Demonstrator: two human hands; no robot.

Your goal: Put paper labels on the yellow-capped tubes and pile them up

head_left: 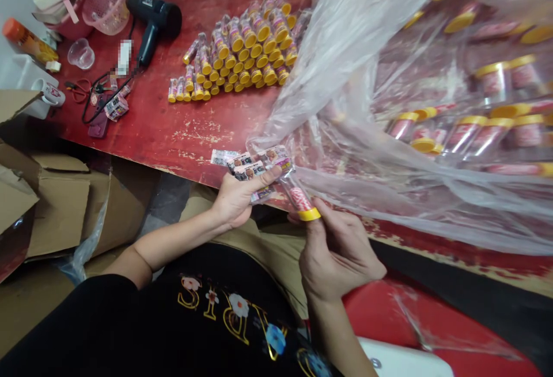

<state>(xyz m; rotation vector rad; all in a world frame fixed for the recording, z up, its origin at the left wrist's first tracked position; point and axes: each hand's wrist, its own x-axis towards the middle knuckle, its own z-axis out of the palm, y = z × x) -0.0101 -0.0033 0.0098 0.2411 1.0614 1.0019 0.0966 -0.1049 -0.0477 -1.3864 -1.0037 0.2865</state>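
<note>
My left hand (237, 200) is closed around a few flat printed plastic sleeves (250, 171), its thumb pressed on top of them. Between the thumb and fingers of my right hand (336, 253) is a small clear tube (298, 195) with pink-and-white contents and a yellow cap. The tube is tilted, cap end toward my right hand. Its far end meets the printed sleeve (279, 157) at my left thumb; whether it is inside the sleeve I cannot tell. Both hands are above the near edge of the red table (151, 129).
A large clear plastic bag (328, 101) of unwrapped yellow-capped tubes (492, 129) covers the table's right side. Wrapped tubes (242, 49) are stacked at the back. A hair dryer (151, 20), pink basket (106, 6), scissors (78, 89) and mug (48, 94) lie left. Cardboard boxes (60, 210) stand below.
</note>
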